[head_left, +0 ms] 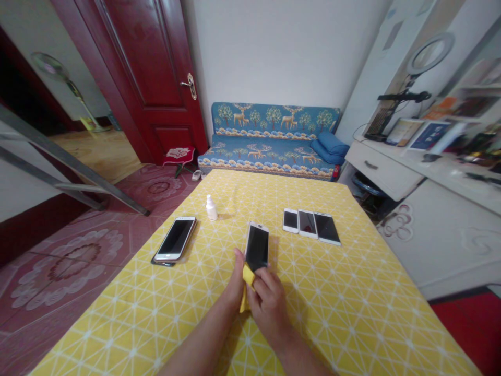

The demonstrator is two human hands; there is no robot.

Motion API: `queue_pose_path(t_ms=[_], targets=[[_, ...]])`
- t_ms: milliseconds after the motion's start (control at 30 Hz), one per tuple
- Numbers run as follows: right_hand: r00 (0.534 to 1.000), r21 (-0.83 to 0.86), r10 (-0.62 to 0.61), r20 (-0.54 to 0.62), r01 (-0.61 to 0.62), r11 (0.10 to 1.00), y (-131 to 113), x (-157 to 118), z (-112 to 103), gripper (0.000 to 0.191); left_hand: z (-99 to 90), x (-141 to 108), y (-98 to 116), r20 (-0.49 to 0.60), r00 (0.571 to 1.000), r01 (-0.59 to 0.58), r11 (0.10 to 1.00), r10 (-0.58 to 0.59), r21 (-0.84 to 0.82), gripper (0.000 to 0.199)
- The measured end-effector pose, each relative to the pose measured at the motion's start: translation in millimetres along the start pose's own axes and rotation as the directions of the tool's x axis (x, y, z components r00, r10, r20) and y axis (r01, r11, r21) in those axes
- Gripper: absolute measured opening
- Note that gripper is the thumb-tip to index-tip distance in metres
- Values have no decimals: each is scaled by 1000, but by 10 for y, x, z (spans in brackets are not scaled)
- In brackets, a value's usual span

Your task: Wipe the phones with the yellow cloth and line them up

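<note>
A white-framed smartphone (258, 245) with a dark screen is held up at the middle of the table, its top end pointing away from me. My left hand (236, 279) grips it along the left edge, thumb pointing up. Closed around a yellow cloth (248, 275), my right hand (268, 292) presses at the phone's lower end. Part of the cloth hangs below between the two hands. The phone's bottom edge is hidden by the cloth and fingers.
A white spray bottle (211, 208) stands on the yellow patterned tablecloth (188, 308). Stacked phones (176, 239) lie at the left. On the right, three white phones (308, 224) lie side by side. Beyond the table is a blue sofa (266, 149); a white cabinet (438, 230) stands at the right.
</note>
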State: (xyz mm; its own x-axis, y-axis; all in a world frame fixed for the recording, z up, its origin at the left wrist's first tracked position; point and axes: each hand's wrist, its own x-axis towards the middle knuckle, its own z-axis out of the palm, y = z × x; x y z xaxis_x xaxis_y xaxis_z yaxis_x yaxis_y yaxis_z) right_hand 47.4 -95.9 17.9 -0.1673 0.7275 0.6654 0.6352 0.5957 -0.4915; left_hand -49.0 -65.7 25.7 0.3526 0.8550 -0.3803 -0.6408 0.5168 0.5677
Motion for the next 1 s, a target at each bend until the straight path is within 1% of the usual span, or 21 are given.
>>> queue_pose_path(t_ms=[67, 100, 133, 200, 267, 333, 367, 433, 500, 600, 733, 867, 933, 1000], targets=[[1000, -47, -23, 5, 23, 999, 29, -1, -4, 22, 1, 14, 42, -34, 998, -45, 999, 44, -26, 76], [1000, -79, -14, -4, 14, 997, 81, 8, -12, 22, 2, 29, 68, -60, 995, -77, 996, 75, -33, 73], [1000, -104, 12, -23, -14, 994, 148, 20, -24, 22, 3, 47, 95, -100, 988, -125, 991, 121, -38, 67], [991, -101, 109, -80, -117, 988, 290, 46, -52, 21, -1, 82, 144, -179, 964, -204, 978, 195, -34, 50], [968, -4, 205, -148, -207, 978, 380, 61, -87, 20, -11, 105, 174, -216, 954, -224, 974, 211, -37, 37], [955, 140, 238, -177, -215, 967, 383, 55, -126, 14, -25, 110, 176, -211, 959, -202, 978, 188, -47, 31], [958, 204, 227, -177, -190, 961, 357, 46, -145, 13, -31, 109, 169, -204, 962, -199, 979, 185, -51, 28], [971, 294, 179, -157, -127, 947, 281, 22, -178, 25, -41, 104, 147, -168, 961, -231, 972, 219, -50, 22], [982, 337, 134, -136, -81, 938, 215, 0, -198, 35, -44, 102, 127, -93, 957, -280, 960, 276, -31, 18], [994, 358, 54, -94, -16, 933, 179, -24, -204, 41, -41, 110, 121, -5, 945, -326, 944, 327, 43, 22], [995, 319, -99, -27, 102, 942, 176, -57, -208, 45, -50, 131, 142, 20, 935, -353, 923, 354, 152, 38], [976, 226, -213, 53, 196, 954, 175, -51, -260, 40, -77, 139, 156, 64, 918, -394, 879, 392, 269, 41], [973, 175, -226, 54, 214, 961, 210, -18, -306, 38, -85, 133, 156, 116, 917, -398, 856, 382, 330, 40], [983, 136, -180, -22, 182, 974, 279, 26, -358, 39, -83, 119, 153, 159, 930, -366, 850, 330, 377, 40]])
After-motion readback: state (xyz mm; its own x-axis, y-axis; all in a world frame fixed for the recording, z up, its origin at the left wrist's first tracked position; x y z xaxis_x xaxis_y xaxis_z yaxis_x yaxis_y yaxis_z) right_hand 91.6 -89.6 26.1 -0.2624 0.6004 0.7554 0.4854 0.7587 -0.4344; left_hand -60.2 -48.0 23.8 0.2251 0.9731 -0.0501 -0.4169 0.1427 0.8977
